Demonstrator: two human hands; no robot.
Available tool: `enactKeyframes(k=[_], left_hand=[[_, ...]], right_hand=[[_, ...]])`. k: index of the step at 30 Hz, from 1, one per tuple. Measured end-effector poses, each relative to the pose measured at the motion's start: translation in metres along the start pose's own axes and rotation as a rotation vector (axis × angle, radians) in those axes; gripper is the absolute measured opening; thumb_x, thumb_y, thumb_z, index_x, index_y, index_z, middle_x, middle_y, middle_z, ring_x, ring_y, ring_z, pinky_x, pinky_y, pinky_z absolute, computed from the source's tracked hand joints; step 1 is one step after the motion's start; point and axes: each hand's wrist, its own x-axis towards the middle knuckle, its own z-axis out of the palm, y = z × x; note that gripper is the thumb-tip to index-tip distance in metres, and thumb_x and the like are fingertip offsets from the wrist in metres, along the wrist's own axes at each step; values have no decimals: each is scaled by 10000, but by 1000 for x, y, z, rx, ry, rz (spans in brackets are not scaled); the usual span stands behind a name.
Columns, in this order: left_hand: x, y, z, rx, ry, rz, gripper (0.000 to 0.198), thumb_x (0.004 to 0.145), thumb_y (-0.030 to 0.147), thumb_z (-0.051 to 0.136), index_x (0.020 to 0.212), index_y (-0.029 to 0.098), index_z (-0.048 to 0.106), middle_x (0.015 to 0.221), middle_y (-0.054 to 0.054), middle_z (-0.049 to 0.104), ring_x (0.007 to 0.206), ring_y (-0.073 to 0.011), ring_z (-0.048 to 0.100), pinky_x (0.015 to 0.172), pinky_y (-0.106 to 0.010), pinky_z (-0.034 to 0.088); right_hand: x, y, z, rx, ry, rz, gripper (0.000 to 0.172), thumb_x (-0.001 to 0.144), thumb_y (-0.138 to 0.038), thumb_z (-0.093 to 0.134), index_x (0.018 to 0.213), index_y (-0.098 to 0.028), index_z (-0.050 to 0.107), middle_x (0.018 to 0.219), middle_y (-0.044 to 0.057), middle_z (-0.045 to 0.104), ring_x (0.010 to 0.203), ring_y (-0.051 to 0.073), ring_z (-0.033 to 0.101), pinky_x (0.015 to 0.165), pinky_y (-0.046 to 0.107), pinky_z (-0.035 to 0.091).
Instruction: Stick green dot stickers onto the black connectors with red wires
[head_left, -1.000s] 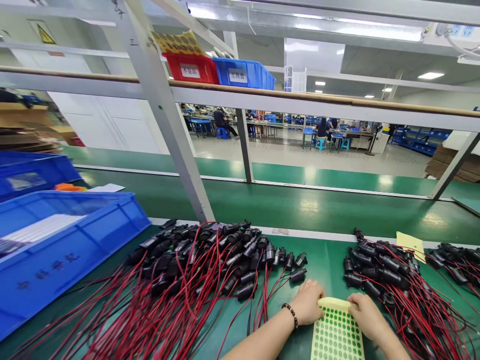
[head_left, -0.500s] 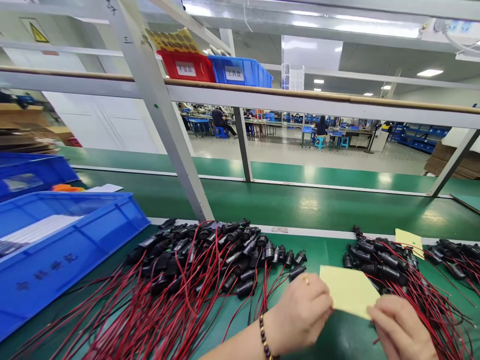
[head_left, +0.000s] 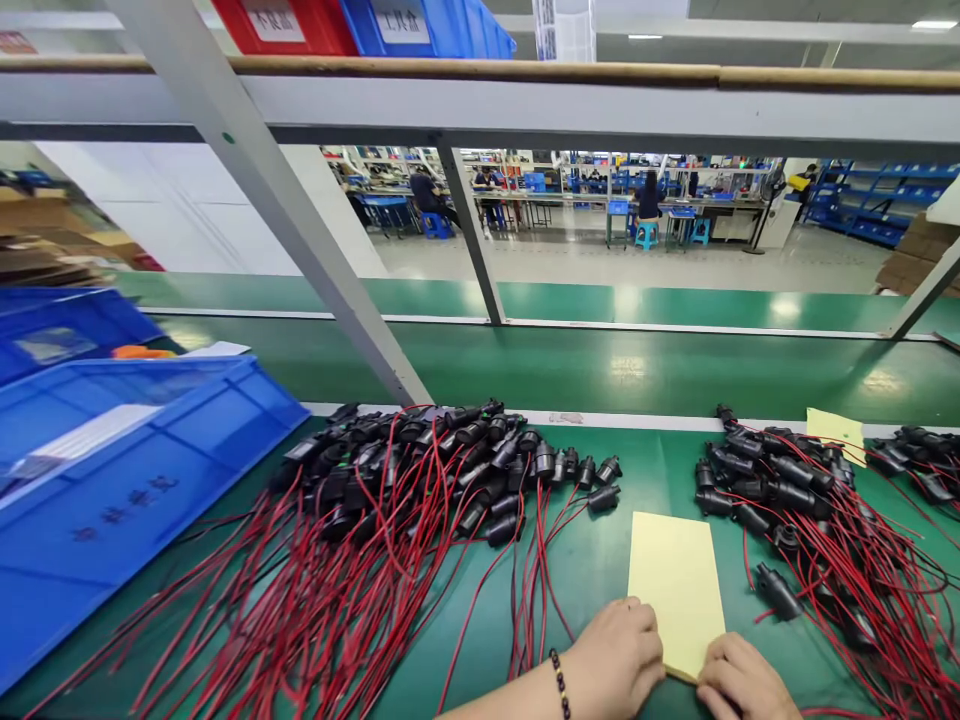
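Note:
A pad of pale yellow paper (head_left: 675, 575) lies on the green work surface in front of me, its long side pointing away. My left hand (head_left: 619, 655), with a beaded bracelet at the wrist, is closed on the pad's lower left edge. At the lower right corner, the fingers of my right hand (head_left: 739, 680) are curled and pinch the paper. Left of the pad spreads a big heap of black cylindrical parts (head_left: 420, 460) with long red and black wires. Another heap of the same parts (head_left: 780, 475) lies to the right, one loose part (head_left: 778, 592) near the pad.
Blue plastic bins (head_left: 150, 480) stand at the left. A slanted white post (head_left: 300, 230) rises behind the left heap. Beside the right heap lies a yellow paper slip (head_left: 836, 435). Overhead, a shelf (head_left: 570, 100) carries a red and a blue bin. People sit at benches far off.
Both hands have moved down toward me with the yellow pad, which now lies upright-lengthwise instead of slanted. My view has tilted downward, and the loose part near the pad has come into sight.

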Motion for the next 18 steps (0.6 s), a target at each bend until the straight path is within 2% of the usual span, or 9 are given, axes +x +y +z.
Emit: enactKeyframes(k=[3, 8, 13, 18], left_hand=[[8, 2, -13, -97, -74, -93, 150, 865, 312, 596, 802, 190, 656, 878, -33, 628, 841, -190, 572, 761, -288, 454], [14, 4, -19, -160, -130, -161, 132, 832, 316, 628, 863, 200, 684, 894, -43, 647, 880, -217, 588, 826, -318, 462], [15, 7, -18, -138, -126, -171, 91, 817, 246, 594, 796, 191, 662, 877, -50, 645, 889, -235, 595, 826, -350, 464], [18, 6, -15, -144, -112, -208, 105, 772, 205, 589, 838, 170, 663, 896, -77, 645, 846, -245, 613, 757, -348, 493]], right_hand=[[15, -7, -16, 102, -46, 106, 169, 832, -174, 497, 712, -202, 614, 791, 33, 624, 751, 154, 603, 690, 223, 470], [25, -12, -20, 125, -137, 254, 109, 700, -106, 525, 683, -200, 578, 793, 8, 613, 770, 158, 592, 687, 230, 432], [28, -19, -26, 126, -152, 297, 110, 723, -116, 506, 676, -204, 553, 793, -1, 617, 774, 154, 593, 699, 235, 415], [33, -25, -32, 79, -172, 337, 112, 750, -128, 491, 680, -207, 528, 789, 5, 608, 766, 154, 587, 699, 242, 405]])
